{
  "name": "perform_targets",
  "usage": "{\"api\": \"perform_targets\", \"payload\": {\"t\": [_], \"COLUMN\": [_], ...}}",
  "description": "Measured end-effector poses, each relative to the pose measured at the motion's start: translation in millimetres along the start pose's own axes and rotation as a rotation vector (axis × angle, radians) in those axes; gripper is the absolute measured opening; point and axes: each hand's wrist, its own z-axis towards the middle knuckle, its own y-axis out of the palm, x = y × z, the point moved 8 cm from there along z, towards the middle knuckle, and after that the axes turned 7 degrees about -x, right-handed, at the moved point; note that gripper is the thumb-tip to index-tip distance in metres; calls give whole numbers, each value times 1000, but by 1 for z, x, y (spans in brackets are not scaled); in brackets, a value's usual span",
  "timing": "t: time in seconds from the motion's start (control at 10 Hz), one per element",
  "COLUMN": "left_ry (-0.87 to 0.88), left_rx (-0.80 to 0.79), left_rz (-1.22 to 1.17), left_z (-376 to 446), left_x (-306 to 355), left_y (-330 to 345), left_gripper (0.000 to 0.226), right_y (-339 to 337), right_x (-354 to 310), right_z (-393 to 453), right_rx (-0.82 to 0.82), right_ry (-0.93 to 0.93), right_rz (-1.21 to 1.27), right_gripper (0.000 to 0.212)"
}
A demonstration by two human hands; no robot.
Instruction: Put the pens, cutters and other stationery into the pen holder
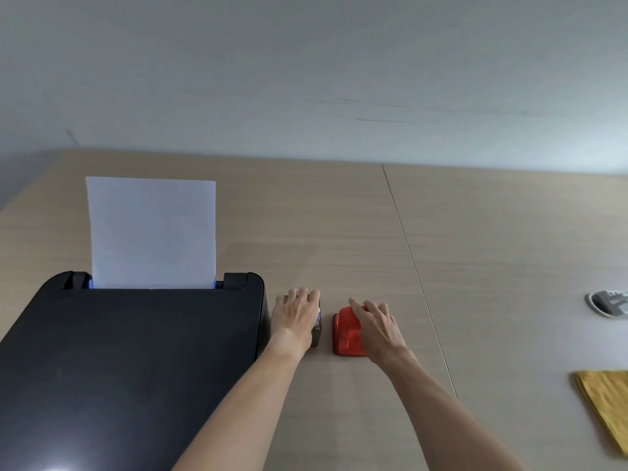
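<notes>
A small dark pen holder (316, 336) stands on the wooden table, just right of the printer. My left hand (296, 314) lies over its top with the fingers curled round the far side, hiding most of it. Something white and blue (318, 320) pokes out under my palm. A red plastic stationery item (346, 329) sits a little to the right of the holder. My right hand (377, 326) rests on its right side and top, index finger stretched across it. No pens or cutters are plainly visible.
A black printer (136, 362) with a white sheet (153, 232) standing in its feeder fills the left. A yellow cloth (605, 402) and a grey-white object (608, 302) lie at the right edge. A seam (414, 266) runs across the table (339, 215). A pale wall is behind.
</notes>
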Motion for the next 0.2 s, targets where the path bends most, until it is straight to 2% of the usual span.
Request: {"api": "perform_targets", "payload": {"t": [0.1, 0.2], "left_ry": [8, 34], "left_rx": [19, 61], "left_rz": [15, -31], "left_z": [-7, -28], "left_x": [-6, -7], "left_y": [-6, -15], "left_gripper": [104, 98], "right_y": [-1, 16], "right_x": [10, 23], "right_z": [-22, -66], "right_rx": [75, 166], "right_ry": [168, 276], "right_rz": [262, 328], "right_gripper": [84, 84]}}
